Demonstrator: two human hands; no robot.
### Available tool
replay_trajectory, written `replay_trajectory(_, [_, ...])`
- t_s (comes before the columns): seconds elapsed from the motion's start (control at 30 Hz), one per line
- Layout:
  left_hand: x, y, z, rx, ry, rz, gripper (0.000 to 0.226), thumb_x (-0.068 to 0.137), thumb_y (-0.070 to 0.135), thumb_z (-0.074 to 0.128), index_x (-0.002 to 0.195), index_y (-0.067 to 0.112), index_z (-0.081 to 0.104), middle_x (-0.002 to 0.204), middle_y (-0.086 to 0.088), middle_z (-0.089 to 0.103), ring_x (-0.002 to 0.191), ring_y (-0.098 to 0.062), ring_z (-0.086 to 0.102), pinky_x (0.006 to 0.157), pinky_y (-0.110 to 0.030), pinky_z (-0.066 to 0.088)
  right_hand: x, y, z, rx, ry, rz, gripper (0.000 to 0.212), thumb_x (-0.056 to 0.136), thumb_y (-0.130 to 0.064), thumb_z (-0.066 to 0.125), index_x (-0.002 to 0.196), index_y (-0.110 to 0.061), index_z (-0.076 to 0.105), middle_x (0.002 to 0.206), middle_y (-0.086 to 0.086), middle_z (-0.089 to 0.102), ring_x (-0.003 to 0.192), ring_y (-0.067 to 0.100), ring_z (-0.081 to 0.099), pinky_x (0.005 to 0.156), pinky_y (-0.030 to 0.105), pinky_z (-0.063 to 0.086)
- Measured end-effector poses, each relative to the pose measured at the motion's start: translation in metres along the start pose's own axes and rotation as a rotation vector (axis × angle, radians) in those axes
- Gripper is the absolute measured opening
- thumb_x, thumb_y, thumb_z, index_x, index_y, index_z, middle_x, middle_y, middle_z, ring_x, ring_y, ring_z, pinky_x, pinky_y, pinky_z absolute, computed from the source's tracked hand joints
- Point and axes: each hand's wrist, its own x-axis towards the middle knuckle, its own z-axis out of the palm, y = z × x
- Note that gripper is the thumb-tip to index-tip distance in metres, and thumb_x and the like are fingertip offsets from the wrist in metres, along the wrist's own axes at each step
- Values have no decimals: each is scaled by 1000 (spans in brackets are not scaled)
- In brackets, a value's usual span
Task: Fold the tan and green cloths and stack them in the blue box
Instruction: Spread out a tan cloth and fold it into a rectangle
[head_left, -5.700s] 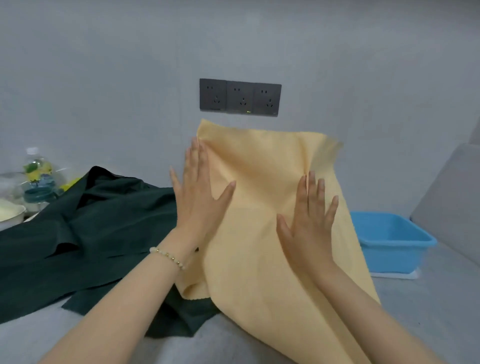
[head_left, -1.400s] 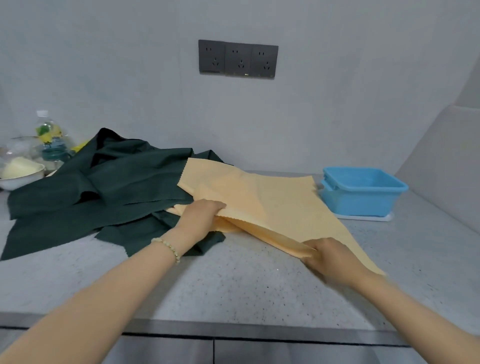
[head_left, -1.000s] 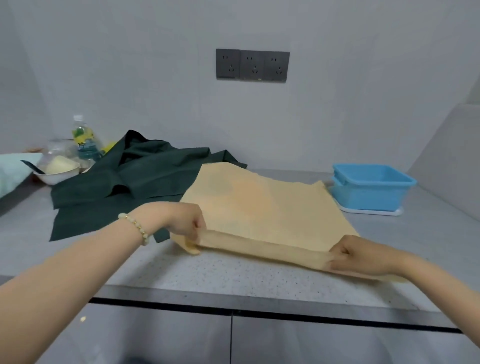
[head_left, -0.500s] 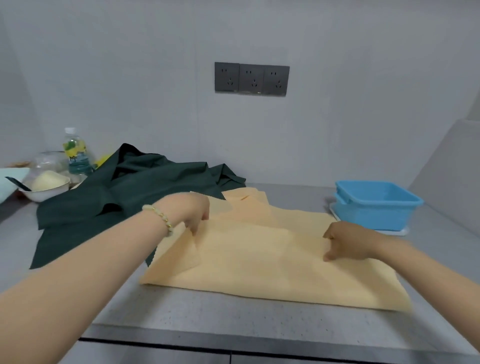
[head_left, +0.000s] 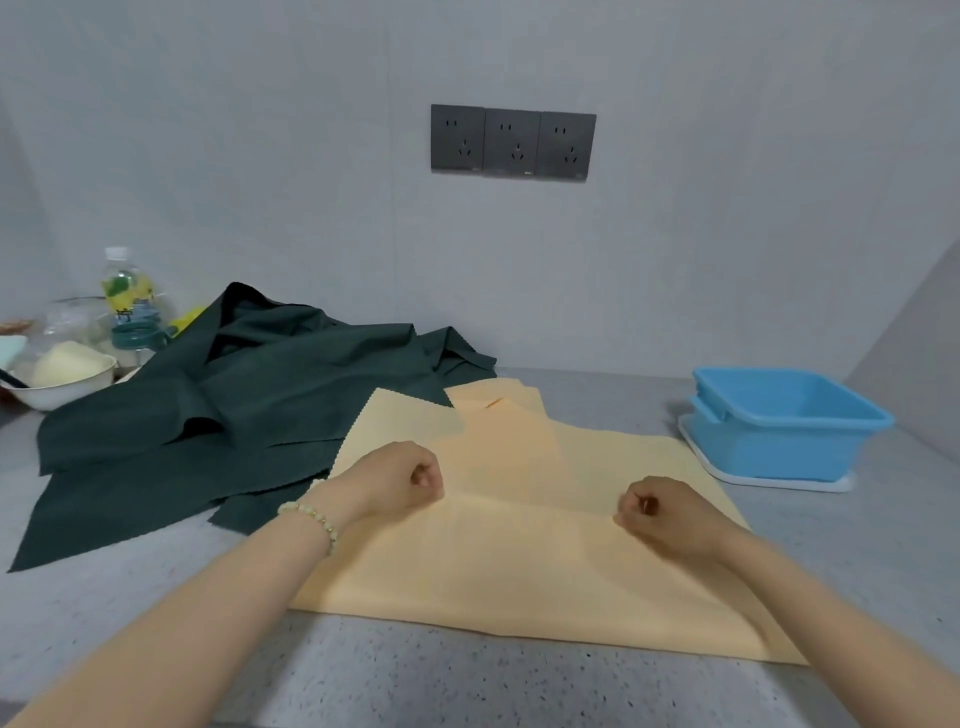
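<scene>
Tan fabric cloth (head_left: 519, 566), lying on the grey speckled counter (head_left: 467, 686), is gripped at its folded-over edge by clenched fingers of the left hand (head_left: 395, 480), at nine o'clock, and the right hand (head_left: 665, 519), at three.

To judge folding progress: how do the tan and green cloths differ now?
The tan cloth lies flat, partly folded; the green cloth is crumpled. Left hand and right hand pinch the tan cloth; neither touches the green cloth. Both lie on the counter, outside the blue box.
</scene>
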Motion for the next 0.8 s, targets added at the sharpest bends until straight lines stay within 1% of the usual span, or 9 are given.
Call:
replay_trajectory(0.07, [3, 4, 3, -24, 18, 8, 9, 85, 24, 64, 84, 18, 69, 84, 4, 66, 75, -12, 57, 79, -31, 51, -2, 5, -4, 17, 4, -6, 24, 83, -21, 68, 62, -19, 56, 79, -7, 62, 67, 2, 55, 64, 10, 42])
replay_trajectory(0.13, [8, 8, 6, -18, 53, 11, 10, 85, 27, 66, 84, 17, 70, 86, 5, 67, 79, -12, 58, 80, -31, 50, -3, 9, -8, 12, 24, 5, 23, 82, -21, 70, 62, -18, 58, 79, -6, 63, 67, 3, 56, 65, 11, 44])
replay_trajectory(0.23, [15, 12, 12, 34, 104, -2, 11, 84, 28, 66, 84, 19, 70, 85, 10, 65, 75, -6, 54, 73, -24, 45, -5, 11, -8, 23, 59, 20, 20, 83, -22, 70, 66, -16, 62, 78, -5, 66, 72, 8, 60, 70, 20, 48])
replay_trajectory(0.3, [18, 12, 15, 71, 119, -19, 10, 83, 28, 67, 83, 19, 70, 84, 11, 64, 74, -5, 53, 69, -21, 42, -6, 11, -6, 39, 79, 21, 20, 84, -21, 69, 66, -15, 61, 75, -6, 67, 71, 9, 60, 70, 23, 48])
replay_trajectory(0.43, [21, 7, 21, 69, 134, -55, 9, 83, 29, 67, 79, 21, 68, 91, 9, 67, 85, -10, 58, 78, -25, 45, -6, 13, -2, 35, 127, 16, 24, 85, -21, 68, 64, -17, 57, 65, -10, 60, 63, 5, 53, 61, 17, 41])
replay_trajectory(0.57, [23, 3, 26, 55, 157, -60, 8, 84, 28, 65, 79, 22, 67, 89, 9, 66, 82, -10, 55, 73, -25, 43, -3, 10, 1, 19, 165, 13, 26, 84, -21, 69, 62, -21, 56, 62, -11, 58, 61, 3, 50, 57, 13, 39])
replay_trajectory(0.63, [24, 3, 29, 64, 170, -63, 8, 85, 29, 65, 78, 23, 65, 87, 11, 64, 82, -9, 55, 70, -24, 41, -4, 9, 4, 7, 185, 18, 26, 84, -22, 70, 62, -22, 55, 65, -10, 58, 64, 6, 51, 60, 16, 39])
replay_trajectory(0.7, [25, 3, 31, 72, 189, -67, 10, 85, 30, 65, 77, 26, 62, 84, 13, 62, 81, -8, 54, 68, -24, 36, -4, 9, 6, 2, 200, 33, 24, 84, -23, 69, 64, -24, 55, 69, -9, 60, 69, 11, 54, 65, 23, 42])
replay_trajectory(0.8, [26, 2, 34, 74, 217, -76, 10, 85, 31, 65, 77, 26, 61, 80, 15, 58, 79, -8, 53, 70, -24, 34, -4, 9, 7, -4, 207, 54, 22, 84, -25, 69, 66, -23, 57, 71, -9, 61, 72, 12, 56, 69, 29, 45])
